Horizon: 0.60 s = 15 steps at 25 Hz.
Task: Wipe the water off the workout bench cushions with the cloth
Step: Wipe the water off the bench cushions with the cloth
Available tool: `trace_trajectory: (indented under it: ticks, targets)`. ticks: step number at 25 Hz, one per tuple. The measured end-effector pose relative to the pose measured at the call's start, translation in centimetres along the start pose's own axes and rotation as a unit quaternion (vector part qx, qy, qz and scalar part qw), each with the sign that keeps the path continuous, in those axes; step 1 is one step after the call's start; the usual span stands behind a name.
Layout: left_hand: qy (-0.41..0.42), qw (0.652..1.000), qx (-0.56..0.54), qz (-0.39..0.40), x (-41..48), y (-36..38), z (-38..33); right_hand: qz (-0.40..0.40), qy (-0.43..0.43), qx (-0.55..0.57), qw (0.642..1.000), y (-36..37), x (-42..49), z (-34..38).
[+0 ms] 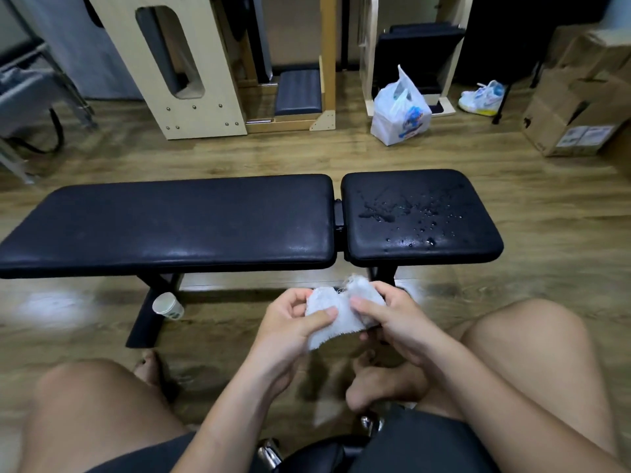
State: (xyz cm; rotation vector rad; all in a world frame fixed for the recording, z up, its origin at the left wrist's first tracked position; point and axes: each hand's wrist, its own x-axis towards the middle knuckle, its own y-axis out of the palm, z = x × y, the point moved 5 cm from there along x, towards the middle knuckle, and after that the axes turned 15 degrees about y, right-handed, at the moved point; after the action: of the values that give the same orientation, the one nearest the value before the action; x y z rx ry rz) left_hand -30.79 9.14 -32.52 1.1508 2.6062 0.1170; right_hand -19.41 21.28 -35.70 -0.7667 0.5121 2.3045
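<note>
I pinch the white cloth (336,310) between both thumbs and curled fingers, left hand (290,322) and right hand (389,315), apparently folding it. Water droplets (403,213) bead the short seat cushion (454,230) at one o'clock. Next I must press the cloth there; the long cushion (170,227) at eleven looks dry, perhaps.

We wear black shorts (420,448) that stop short of our bare left knee (88,390) and right knee (522,332). Our forearms are uncovered down to our left hand (290,324) and right hand (392,319). Our left foot (146,365) is bare, one toenail dark.
</note>
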Motion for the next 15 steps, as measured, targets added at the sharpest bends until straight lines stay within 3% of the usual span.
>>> trace_trajectory:
  ticks: [5,10,15]
  targets:
    - [0.02,0.997,0.05,-0.053,-0.9,-1.1,-1.3,-0.029,0.023,0.113,0.993,-1.6,-0.3,1.0]
    - [0.049,0.997,0.055,0.04,-0.5,0.4,-2.6,-0.074,0.041,0.042,0.996,-1.9,-0.9,-0.3]
    - [0.079,0.991,0.093,0.051,1.8,0.3,-3.6,-0.166,0.025,0.119,0.979,-5.6,-1.9,1.9]
